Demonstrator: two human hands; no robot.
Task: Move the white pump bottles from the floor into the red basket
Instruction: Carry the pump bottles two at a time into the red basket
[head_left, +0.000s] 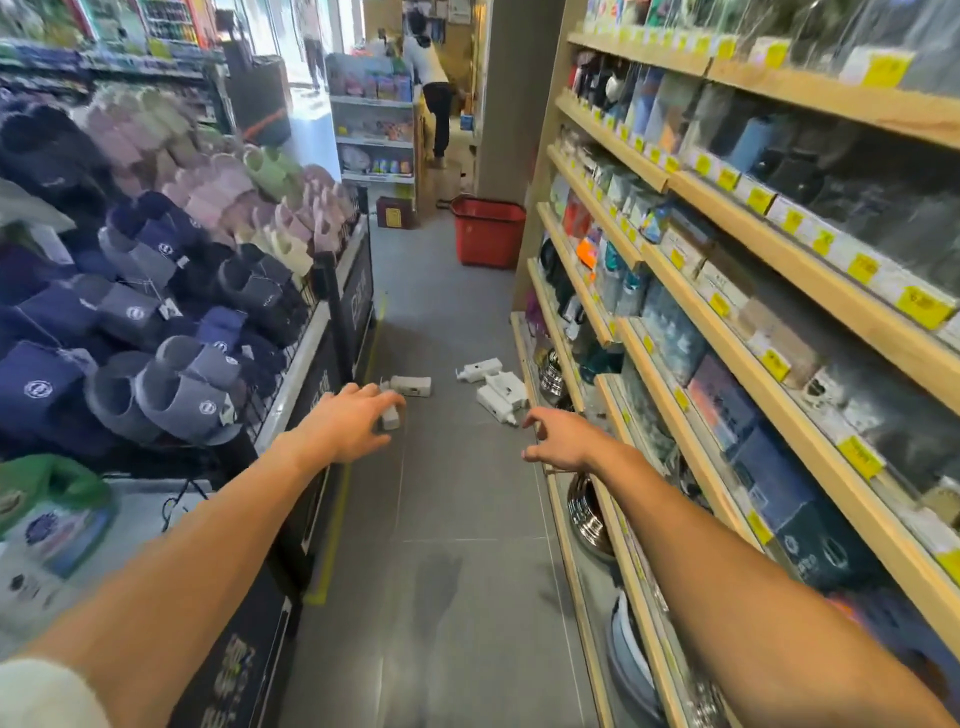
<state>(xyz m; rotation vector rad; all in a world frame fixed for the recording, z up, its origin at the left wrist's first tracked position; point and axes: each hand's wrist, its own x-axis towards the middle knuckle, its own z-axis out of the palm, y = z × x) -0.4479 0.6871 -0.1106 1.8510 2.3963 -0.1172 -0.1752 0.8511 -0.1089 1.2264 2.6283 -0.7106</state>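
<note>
Grey floor tiles (457, 493) run down a shop aisle between a slipper display (156, 286) on the left and wooden shelving (779, 260) on the right. At the far end, against the foot of the shelving, stands the red basket (488, 236), well apart from anything the person can reach now.

Both bare arms stretch forward and down. The left hand (348, 423) has its fingers loosely curved and spread. The right hand (561, 441) is likewise spread and holds nothing.

All the white pump bottles lie toppled on the floor ahead of the hands, between them and the basket. One small bottle (390, 420) shows just past the left fingertips; whether they touch it cannot be told. A second bottle (411, 385) lies just beyond it, long axis across the aisle. Toward the shelving, a third bottle (480, 370) lies crosswise. A pair (501, 397) lies slantwise, pumps pointing back toward the right hand, which is the nearer one for them. The left hand looks best placed to take the small bottle first.
</note>
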